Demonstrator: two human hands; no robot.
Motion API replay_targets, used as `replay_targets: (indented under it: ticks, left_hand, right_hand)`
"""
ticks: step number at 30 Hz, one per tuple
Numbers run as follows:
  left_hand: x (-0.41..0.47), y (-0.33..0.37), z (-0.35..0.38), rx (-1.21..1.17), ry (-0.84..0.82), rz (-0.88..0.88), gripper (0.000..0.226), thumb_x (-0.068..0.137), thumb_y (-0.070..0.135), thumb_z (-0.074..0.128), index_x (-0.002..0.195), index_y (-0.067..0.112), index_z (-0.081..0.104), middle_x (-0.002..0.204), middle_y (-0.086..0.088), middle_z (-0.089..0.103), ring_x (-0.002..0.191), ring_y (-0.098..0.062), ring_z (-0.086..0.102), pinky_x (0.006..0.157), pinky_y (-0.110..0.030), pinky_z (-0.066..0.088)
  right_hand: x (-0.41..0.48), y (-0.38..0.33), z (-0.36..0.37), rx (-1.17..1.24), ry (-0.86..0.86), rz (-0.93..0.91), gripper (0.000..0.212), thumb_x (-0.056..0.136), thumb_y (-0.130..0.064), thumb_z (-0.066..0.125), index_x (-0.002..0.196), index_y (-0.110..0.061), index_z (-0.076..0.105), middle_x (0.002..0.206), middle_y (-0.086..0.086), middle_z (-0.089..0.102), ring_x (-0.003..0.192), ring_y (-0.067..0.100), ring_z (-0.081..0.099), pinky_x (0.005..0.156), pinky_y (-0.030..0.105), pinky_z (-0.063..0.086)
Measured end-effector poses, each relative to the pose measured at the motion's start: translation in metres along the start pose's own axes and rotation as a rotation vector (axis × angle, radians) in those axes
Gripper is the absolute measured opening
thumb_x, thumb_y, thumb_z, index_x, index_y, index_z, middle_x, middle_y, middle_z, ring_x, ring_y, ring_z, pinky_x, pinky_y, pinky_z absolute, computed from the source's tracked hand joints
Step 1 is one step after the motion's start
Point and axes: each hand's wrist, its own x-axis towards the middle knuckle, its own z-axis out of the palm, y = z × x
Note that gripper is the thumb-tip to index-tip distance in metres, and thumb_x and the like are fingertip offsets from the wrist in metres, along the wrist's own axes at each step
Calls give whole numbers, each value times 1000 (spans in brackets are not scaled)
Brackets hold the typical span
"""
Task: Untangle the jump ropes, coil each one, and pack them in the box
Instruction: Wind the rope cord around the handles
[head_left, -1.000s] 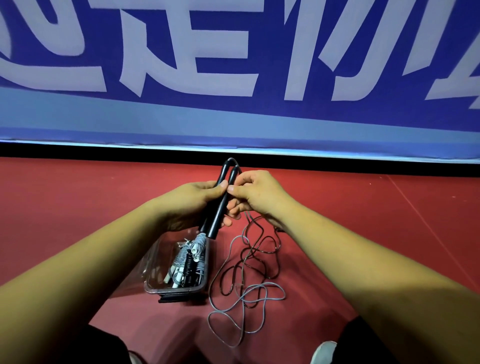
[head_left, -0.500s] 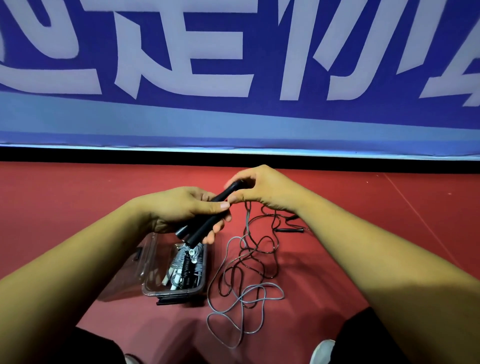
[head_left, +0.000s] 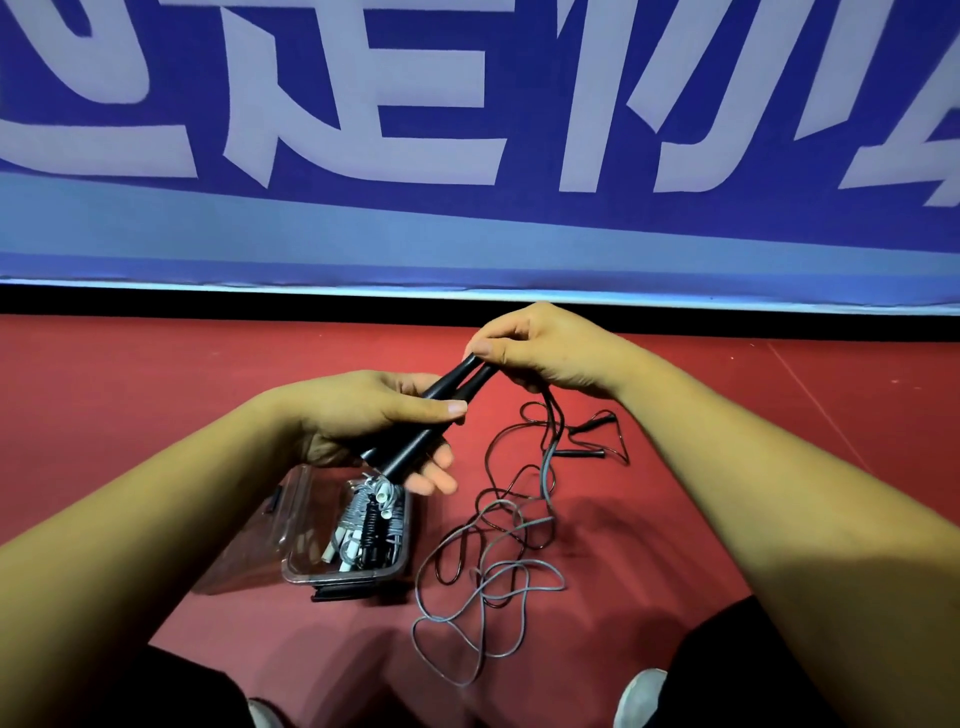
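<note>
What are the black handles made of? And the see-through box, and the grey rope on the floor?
The black handles look like matte rubber or foam, since they show no shine, though hard plastic is possible. The box seems to be clear hard plastic: you can see right through its walls. The grey rope looks like smooth plastic-coated cord, bending in loose loops.

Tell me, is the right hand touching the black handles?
Touching. The head view shows the right hand pinching the upper ends of the black handles, with no gap between them.
</note>
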Motion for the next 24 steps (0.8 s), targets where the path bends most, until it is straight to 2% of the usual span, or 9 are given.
replay_targets:
  ticks: [2, 4, 7, 10, 13, 15, 17, 20, 24]
  left_hand:
    - [-1, 4, 7, -25, 3, 37, 27, 87, 25, 65, 108, 15, 52, 84, -20, 68, 60, -27, 69, 52, -31, 58]
    - [-2, 6, 8, -24, 0, 97, 27, 88, 25, 63, 109, 10, 55, 78, -16, 65, 48, -20, 59, 44, -24, 48]
    - [2, 1, 4, -69, -39, 103, 33, 92, 22, 59, 114, -2, 60, 72, -12, 58, 46, -15, 48, 46, -25, 42]
    - [5, -1, 4, -68, -48, 80, 33, 87, 19, 66, 112, -2, 60, 66, -6, 47, 46, -13, 39, 47, -23, 34]
    - [4, 0, 7, -13, 3, 79, 28, 83, 19, 68, 102, -1, 62, 58, 0, 37, 45, -11, 29, 43, -21, 27]
    - [5, 5, 8, 3, 118, 165, 19, 84, 19, 67, 91, 3, 62, 56, 1, 36, 45, -11, 26, 41, -20, 26]
    - [8, 10, 7, -118, 235, 343, 12, 87, 16, 63, 81, 10, 55, 54, 3, 33, 44, -9, 24, 42, -20, 22]
    - [12, 17, -4, -377, 338, 556, 23, 96, 10, 52, 76, 16, 43, 54, 6, 27, 42, -6, 22, 42, -18, 20]
    - [19, 14, -16, -544, 441, 624, 23, 100, 17, 51, 78, 17, 45, 58, 3, 39, 49, -10, 40, 49, -19, 35]
  right_hand:
    - [0, 4, -4, 33, -17, 30, 21, 99, -18, 55, 97, -3, 69, 57, 2, 39, 51, 15, 34, 50, 26, 32]
    - [-1, 7, -7, 55, -37, 49, 25, 100, -18, 52, 98, 1, 67, 58, 2, 39, 51, 14, 35, 52, 26, 33]
    - [-1, 10, -9, 81, -42, 52, 27, 101, -15, 49, 103, 6, 65, 57, 2, 39, 51, 14, 35, 51, 24, 32]
    - [-2, 9, -11, 69, -41, 53, 25, 102, -13, 47, 105, 1, 67, 57, 2, 44, 53, 14, 39, 51, 21, 34]
    - [-3, 8, -10, 44, -28, 33, 25, 102, -15, 46, 105, -4, 68, 57, 2, 48, 54, 15, 41, 52, 21, 36]
    - [-1, 7, -11, 159, 56, 6, 24, 103, -17, 44, 101, -8, 66, 58, 4, 43, 53, 16, 38, 52, 22, 33]
    - [1, 8, -11, 301, 159, -12, 26, 105, -17, 40, 97, -7, 62, 61, 4, 35, 52, 16, 33, 52, 24, 32]
    - [3, 11, 1, 256, 186, 12, 29, 106, -16, 35, 98, -4, 60, 60, 1, 31, 48, 16, 35, 54, 27, 36]
    - [10, 5, 33, 361, 206, 104, 28, 106, -16, 33, 92, -6, 55, 58, -1, 33, 41, 10, 33, 50, 24, 35]
